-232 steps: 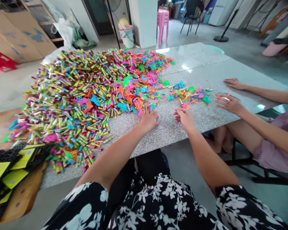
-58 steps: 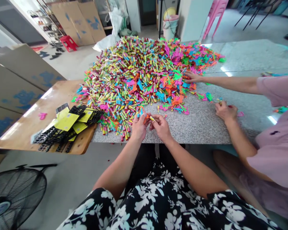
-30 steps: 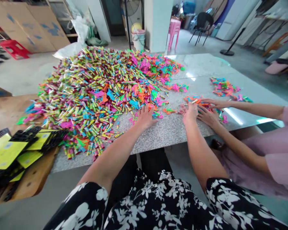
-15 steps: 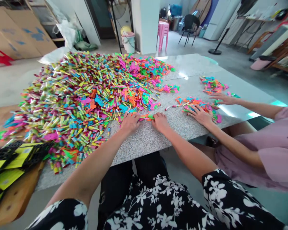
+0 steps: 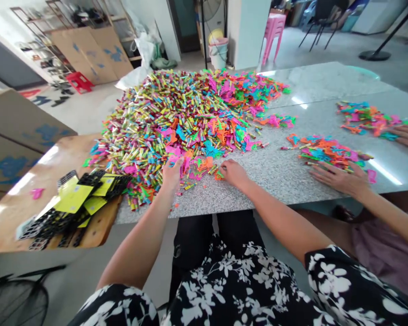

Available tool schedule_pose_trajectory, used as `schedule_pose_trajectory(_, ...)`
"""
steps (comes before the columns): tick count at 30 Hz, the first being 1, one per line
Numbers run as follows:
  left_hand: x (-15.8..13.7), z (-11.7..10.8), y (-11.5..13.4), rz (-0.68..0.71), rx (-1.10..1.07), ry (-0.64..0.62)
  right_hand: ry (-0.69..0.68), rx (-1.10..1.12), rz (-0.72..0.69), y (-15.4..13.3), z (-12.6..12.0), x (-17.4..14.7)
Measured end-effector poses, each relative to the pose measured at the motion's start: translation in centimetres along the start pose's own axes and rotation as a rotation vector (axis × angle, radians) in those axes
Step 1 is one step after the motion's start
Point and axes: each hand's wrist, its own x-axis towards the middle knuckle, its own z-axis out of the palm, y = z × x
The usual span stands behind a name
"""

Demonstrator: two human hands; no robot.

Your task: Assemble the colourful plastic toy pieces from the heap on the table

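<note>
A large heap of small striped tubes in yellow, red and blue covers the table's left half. Brightly coloured flat plastic pieces, some shaped like toy pistols, are mixed into it. My left hand is at the heap's front edge, its fingers closed around a pink plastic piece. To its right, my right hand rests low on the table with curled fingers, beside orange pieces. Whatever is under those fingertips is mostly hidden. Between my hands lies a small cluster of pieces and tubes.
At the right, a co-worker's hand touches a smaller pile; another pile lies behind it. Black plastic racks with yellow cards are stacked on a wooden board at left. The speckled stone tabletop ends close to my lap.
The view has swung to the left. My left hand has moved away from my right and now grips a pink piece. The cluster between them is more spread out.
</note>
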Motion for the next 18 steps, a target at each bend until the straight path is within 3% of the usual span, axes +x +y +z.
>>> schedule_pose_trajectory(5, -2.8, -2.5, -0.8, -0.277, -0.123, -0.065, -0.151, -0.108, -0.208, -2.5, 0.4, 2.1)
schedule_pose_trajectory(9, -3.8, -3.1, -1.1, -0.313, -0.114, -0.081, -0.109, -0.071, -0.170, -3.6, 0.6, 2.1)
schedule_pose_trajectory(11, -4.1, -2.9, -1.0, -0.285, -0.120, -0.132, 0.005, 0.107, -0.086, -3.8, 0.5, 1.8)
schedule_pose_trajectory(13, -4.5, -2.4, -0.7, -0.256, -0.119, -0.196, 0.082, 0.433, 0.009, -4.1, 0.3, 1.3)
schedule_pose_trajectory(16, -5.1, -1.3, -0.2, -0.229, -0.111, -0.234, 0.009, 0.989, 0.060, -4.9, -0.3, 0.2)
schedule_pose_trajectory(18, -5.5, -0.5, 0.0, -0.223, -0.109, -0.249, -0.046, 1.191, 0.031, -5.6, -0.9, -0.5)
